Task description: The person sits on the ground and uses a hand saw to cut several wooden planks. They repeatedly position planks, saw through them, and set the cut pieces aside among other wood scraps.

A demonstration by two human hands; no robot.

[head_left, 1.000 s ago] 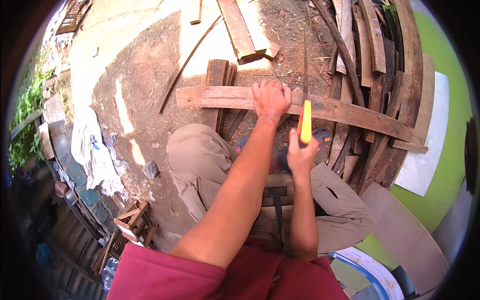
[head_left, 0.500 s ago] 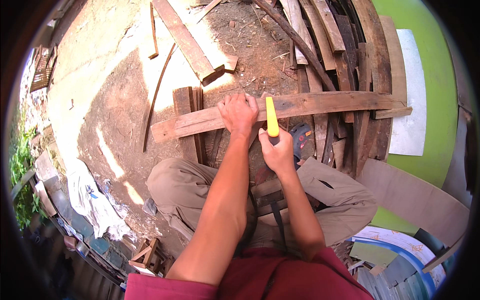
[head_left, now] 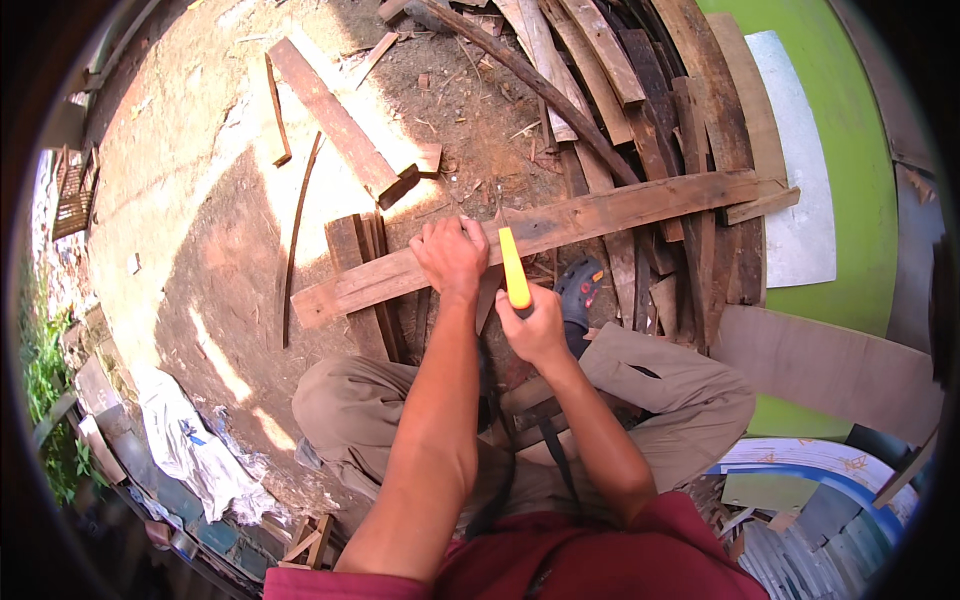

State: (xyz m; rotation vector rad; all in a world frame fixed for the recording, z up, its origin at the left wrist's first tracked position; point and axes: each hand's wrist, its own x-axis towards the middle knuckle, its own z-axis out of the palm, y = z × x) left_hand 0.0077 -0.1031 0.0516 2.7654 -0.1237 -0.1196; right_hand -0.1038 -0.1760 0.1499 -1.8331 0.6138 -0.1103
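A long wooden board lies across in front of my crossed legs, with its left end on short stacked timbers and its right end on the lumber pile. My left hand presses down on the board left of its middle, fingers curled over the far edge. My right hand grips a yellow-and-black handled handsaw, seen nearly edge-on. Its yellow part points away from me over the near edge of the board, just right of my left hand, and a thin blade tip shows beyond. Whether the teeth touch the wood is hard to see.
A dark power tool rests on the ground by my right knee. Planks and beams are heaped at the right, beside a white sheet and a green surface. A thick beam lies ahead; a white cloth lies left.
The whole scene has shifted slightly left in view. The handsaw now lies nearer to me over the board, its handle drawn back, with thin blade showing past the yellow. My left hand keeps its hold.
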